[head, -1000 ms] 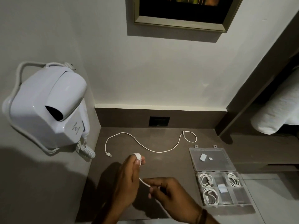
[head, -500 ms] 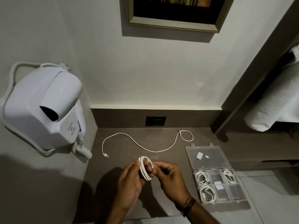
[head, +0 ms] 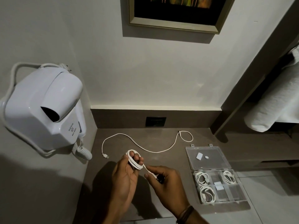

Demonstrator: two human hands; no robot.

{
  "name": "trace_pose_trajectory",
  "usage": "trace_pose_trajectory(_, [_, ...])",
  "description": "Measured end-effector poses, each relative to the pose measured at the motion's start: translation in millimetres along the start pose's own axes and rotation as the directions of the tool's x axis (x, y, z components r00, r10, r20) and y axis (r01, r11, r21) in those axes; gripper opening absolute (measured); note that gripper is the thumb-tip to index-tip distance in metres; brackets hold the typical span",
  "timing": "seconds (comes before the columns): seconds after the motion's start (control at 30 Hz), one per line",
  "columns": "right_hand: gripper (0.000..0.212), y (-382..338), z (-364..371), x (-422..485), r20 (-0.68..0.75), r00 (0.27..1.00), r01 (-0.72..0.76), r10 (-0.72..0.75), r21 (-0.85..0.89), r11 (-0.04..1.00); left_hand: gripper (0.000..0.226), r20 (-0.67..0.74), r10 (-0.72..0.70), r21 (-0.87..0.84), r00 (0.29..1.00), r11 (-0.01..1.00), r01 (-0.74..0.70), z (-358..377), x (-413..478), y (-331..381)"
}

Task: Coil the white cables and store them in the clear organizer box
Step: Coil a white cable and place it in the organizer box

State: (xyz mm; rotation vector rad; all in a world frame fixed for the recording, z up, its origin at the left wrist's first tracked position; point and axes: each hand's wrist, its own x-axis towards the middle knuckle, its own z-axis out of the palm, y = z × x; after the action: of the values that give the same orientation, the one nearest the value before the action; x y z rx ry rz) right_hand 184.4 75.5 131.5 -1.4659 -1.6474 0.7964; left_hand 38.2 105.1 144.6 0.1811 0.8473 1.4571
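Note:
My left hand [head: 125, 177] holds a white cable coil [head: 135, 164] wound around its fingers, above the brown counter. My right hand [head: 165, 183] pinches the coil's loose plug end just to the right of it. A second white cable [head: 140, 147] lies uncoiled on the counter behind my hands, with a small loop at its right end. The clear organizer box [head: 226, 200] stands open at the right, lid [head: 208, 164] laid back. Three coiled white cables lie in its compartments; the others hold no cable.
A white wall-mounted hair dryer [head: 43, 110] with a curly cord juts out at the left. A dark socket plate [head: 155, 121] sits in the back ledge. A rolled white towel [head: 273, 109] lies on a shelf at the right. A framed picture [head: 174, 12] hangs above.
The cable went from a few turns around my left fingers to a full coil. My right hand came up to the coil, then drew back right holding the short plug end.

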Motion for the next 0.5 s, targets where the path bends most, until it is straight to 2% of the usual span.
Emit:
trace_pose_trajectory(0.13, [0.027,-5,-6,-2,0.047,0.992,0.122,-0.114,-0.202,0.972,0.028,-0.033,-0.022,-0.008,0.999,1.000,0.022,-2,1,-2])
trace_pose_trajectory(0.3, [0.020,-6,-14,0,0.186,0.949,0.304,-0.254,-0.328,0.895,0.024,-0.033,-0.101,-0.096,0.994,0.991,0.097,-5,3,-2])
trace_pose_trajectory(0.4, [0.016,-6,-15,1,0.260,0.921,0.374,-0.289,-0.388,0.842,0.023,-0.036,-0.008,0.026,0.999,1.000,0.009,-6,3,-9])
trace_pose_trajectory(0.5, [0.016,-6,-15,3,0.287,0.907,0.401,-0.307,-0.371,0.838,0.026,-0.034,0.094,0.237,0.995,0.968,-0.083,-8,4,-17])
